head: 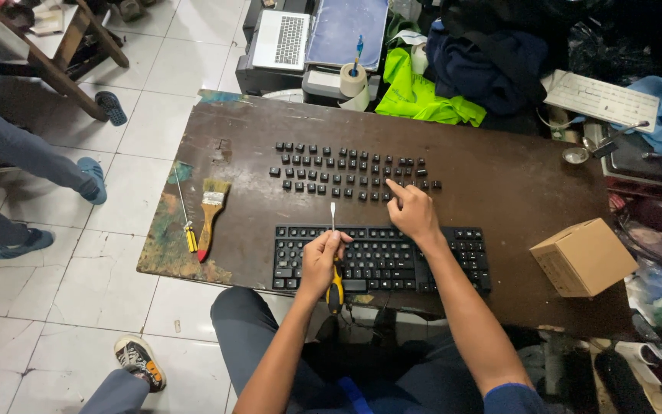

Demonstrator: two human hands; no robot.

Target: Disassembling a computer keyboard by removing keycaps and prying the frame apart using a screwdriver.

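On the brown worn wooden bench (499, 199), the black full-size computer keyboard (381, 258) lies flat at the near edge, 6 o'clock from the rows of loose black plastic keycaps (350, 170) spread at bench centre.

Left hand (322, 257) is clenched round a yellow-and-black-handled screwdriver (334, 264), shaft pointing up toward 12 o'clock, hand over the keyboard's left half.

Right hand (414, 211) is not gripping anything; index finger is extended onto a keycap at the 4 o'clock corner of the spread, other fingers curled.

Handling, my read: keycaps are light, rigid, small and smooth, so they will skid and scatter if brushed. Pinch each by its two side walls, thumb and fingertip. The keyboard is stiff and fairly light; lift by both short ends.

At 9 o'clock: a flat wooden-handled paintbrush (211, 215) and a thin yellow-handled screwdriver (186, 218). At 3 o'clock: a small brown cardboard box (582, 257).
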